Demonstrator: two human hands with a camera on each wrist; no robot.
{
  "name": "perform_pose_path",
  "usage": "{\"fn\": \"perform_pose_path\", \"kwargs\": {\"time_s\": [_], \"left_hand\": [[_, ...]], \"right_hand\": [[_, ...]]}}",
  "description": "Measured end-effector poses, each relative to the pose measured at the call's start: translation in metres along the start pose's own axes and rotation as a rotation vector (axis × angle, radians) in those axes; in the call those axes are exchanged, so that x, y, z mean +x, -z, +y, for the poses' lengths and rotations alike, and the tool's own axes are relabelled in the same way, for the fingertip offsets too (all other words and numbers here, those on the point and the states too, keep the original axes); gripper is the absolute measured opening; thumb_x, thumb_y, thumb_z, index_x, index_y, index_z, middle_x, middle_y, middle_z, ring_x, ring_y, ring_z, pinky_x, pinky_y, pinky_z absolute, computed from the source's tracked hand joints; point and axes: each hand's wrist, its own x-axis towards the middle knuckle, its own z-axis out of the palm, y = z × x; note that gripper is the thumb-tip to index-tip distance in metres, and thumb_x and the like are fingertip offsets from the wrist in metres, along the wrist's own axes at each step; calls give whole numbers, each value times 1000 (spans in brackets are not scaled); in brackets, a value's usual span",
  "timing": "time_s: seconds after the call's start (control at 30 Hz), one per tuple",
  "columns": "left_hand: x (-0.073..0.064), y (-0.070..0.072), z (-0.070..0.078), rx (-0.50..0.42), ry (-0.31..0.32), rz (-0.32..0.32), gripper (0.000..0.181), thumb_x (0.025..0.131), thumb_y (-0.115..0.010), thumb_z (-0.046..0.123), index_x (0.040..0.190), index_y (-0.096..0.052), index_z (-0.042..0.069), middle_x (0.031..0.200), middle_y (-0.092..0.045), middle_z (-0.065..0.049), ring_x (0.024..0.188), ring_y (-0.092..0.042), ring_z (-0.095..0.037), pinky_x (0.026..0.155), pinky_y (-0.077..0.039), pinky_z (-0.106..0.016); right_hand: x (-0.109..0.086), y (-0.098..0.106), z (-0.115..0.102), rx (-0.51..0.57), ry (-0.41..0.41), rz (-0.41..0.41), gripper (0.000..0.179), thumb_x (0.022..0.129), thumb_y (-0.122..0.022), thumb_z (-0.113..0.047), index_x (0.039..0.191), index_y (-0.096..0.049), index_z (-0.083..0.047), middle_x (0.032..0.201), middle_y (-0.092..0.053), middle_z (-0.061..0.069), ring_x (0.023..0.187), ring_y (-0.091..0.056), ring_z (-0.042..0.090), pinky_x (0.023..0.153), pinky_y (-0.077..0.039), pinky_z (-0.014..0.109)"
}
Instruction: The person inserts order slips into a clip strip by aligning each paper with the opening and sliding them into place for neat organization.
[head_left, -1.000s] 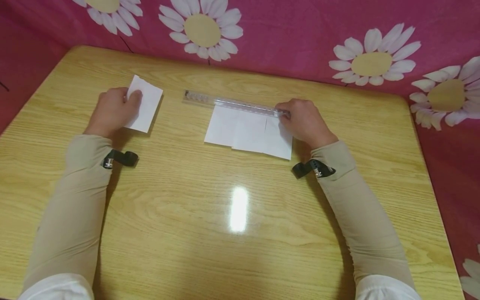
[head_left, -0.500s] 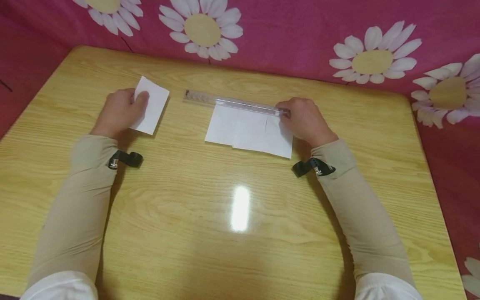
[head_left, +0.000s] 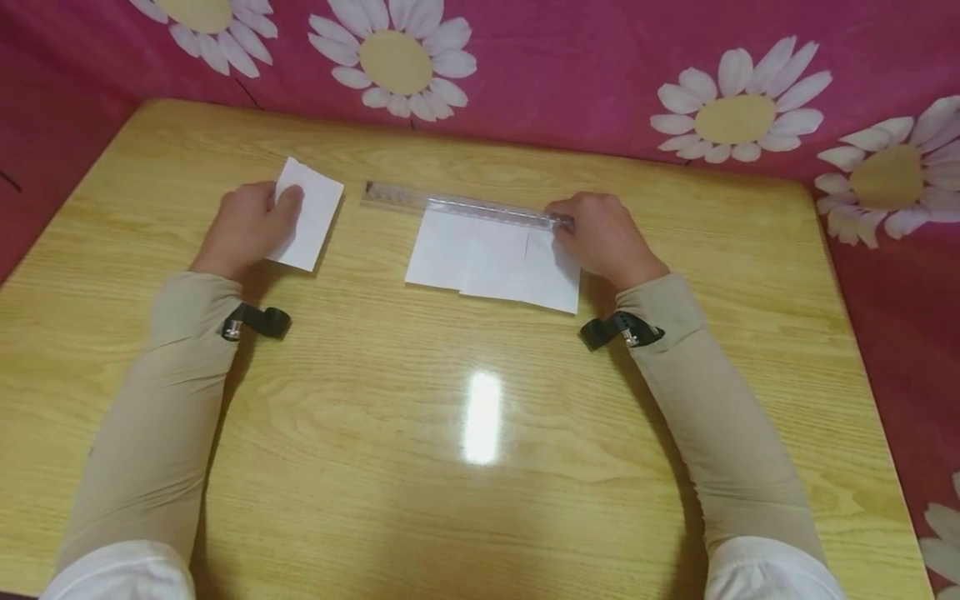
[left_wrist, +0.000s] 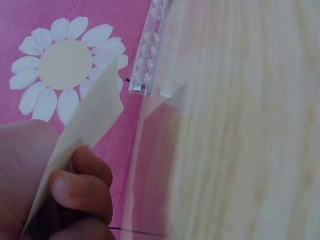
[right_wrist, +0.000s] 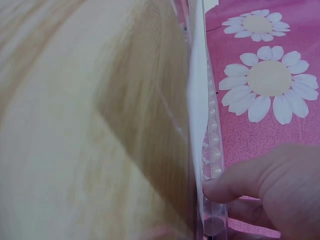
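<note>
My left hand pinches a white paper piece between thumb and curled fingers, above the table's left side; in the left wrist view the paper is seen nearly edge-on. My right hand grips the right end of a long, narrow, clear plastic strip, which shows round bead-like shapes along it in the right wrist view. Below the strip, white paper pieces sit side by side with overlapping edges, their upper edges at the strip. A thin dark line marks the right part. The right fingers partly hide the strip's end.
Both hands work over a wood-grain table with a bright light reflection. Behind it hangs a magenta cloth with large white daisies. Each wrist carries a black strap, the left one and the right one.
My left hand has moved slightly right with its paper, nearer the strip's left end. My right hand keeps its grip on the strip, with only a slight shift in view.
</note>
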Motion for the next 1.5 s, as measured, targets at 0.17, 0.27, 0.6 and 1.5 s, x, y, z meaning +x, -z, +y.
{"fn": "perform_pose_path", "kwargs": {"time_s": [0.17, 0.27, 0.6, 1.5], "left_hand": [[2, -2, 5, 5, 11, -40, 63, 106, -32, 53, 101, -61, -3, 104, -63, -28, 97, -58, -39, 83, -44, -46], [2, -4, 8, 12, 20, -54, 63, 105, -33, 54, 103, -63, -2, 103, -64, -26, 96, -60, -37, 79, -44, -41], [9, -10, 12, 33, 33, -97, 61, 105, -33, 49, 111, -64, -3, 102, -65, -25, 93, -60, -35, 73, -44, -36], [12, -20, 31, 14, 116, -207, 62, 104, -26, 46, 125, -57, -3, 124, -59, -26, 109, -55, -37, 95, -45, -48]], "right_hand": [[0, 1, 0, 0, -8, -4, 38, 98, -54, -6, 133, -68, -4, 123, -72, 23, 97, -64, 32, 94, -54, 49], [0, 1, 0, -1, -5, -3, 38, 98, -53, -6, 133, -69, -3, 124, -72, 23, 96, -64, 32, 93, -54, 49], [-1, 1, -2, -11, -12, 1, 38, 97, -54, -6, 133, -68, -3, 120, -73, 23, 92, -62, 31, 89, -54, 48], [0, 2, -3, -1, -32, -14, 40, 97, -53, -4, 134, -68, -5, 127, -71, 23, 99, -61, 31, 95, -53, 49]]}}
